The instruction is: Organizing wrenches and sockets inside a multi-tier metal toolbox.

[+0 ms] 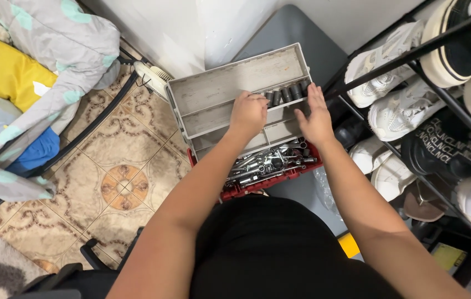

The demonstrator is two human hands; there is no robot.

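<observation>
Sockets (286, 94) just beyond fingers (257, 98)

Patterned tile floor (119, 182), white wall (191, 27), shoe rack (412, 55) w/ sneakers (396, 111), clothes rack (80, 133).

I see a shoe rack (412, 55) along the right of the frame, white sneakers (396, 111) and dark shoes (440, 149) on its shelves. At the upper left, a grey cloth (52, 44) hangs beside a yellow cushion (3, 72). Patterned floor tiles (119, 182) fill the lower left, with a small white fan (152, 77) near the wall.
</observation>
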